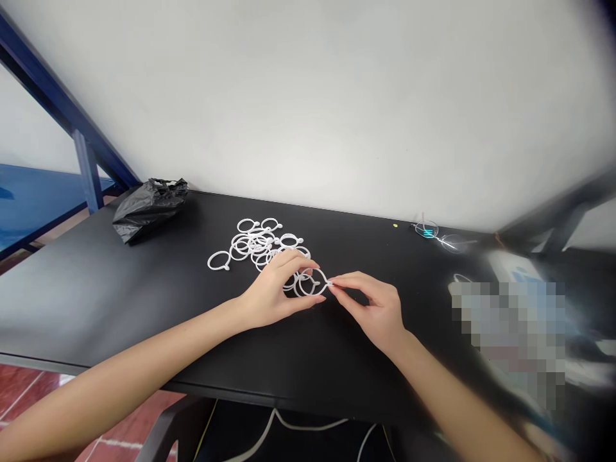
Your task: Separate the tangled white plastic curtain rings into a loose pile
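My left hand [276, 289] curls its fingers round a white plastic ring [312, 282] just above the black table [144, 295]. The thumb and forefinger of my right hand [370, 305] pinch the small knob on the right side of that same ring. Both hands hold it between them near the table's middle. Just behind my left hand lies a pile of several white rings [260, 244], some overlapping, with one ring [219, 260] lying apart at the left.
A crumpled black plastic bag [147, 206] sits at the table's back left. A pair of glasses [436, 234] lies at the back right by the white wall. A blurred patch covers things at the right. Cables hang under the front edge.
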